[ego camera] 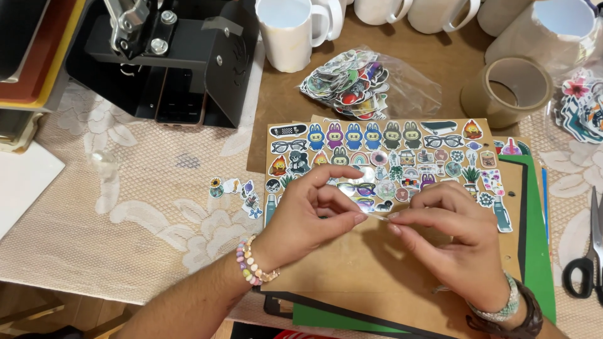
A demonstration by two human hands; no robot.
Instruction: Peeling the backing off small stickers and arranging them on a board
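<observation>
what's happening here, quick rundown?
A person sits at a table covered by a lace cloth. The left hand and right hand meet over a brown board, pinching a small, thin, clear piece between the fingertips; what it is cannot be told. The far half of the board is filled with rows of stickers. A bag of loose stickers, white mugs, a tape roll, scissors and a black press stand around it.

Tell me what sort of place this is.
Likely a home craft workbench for decorating mugs: a black heat press, blank white mugs and a board of cut-out stickers on a lace cloth.
</observation>
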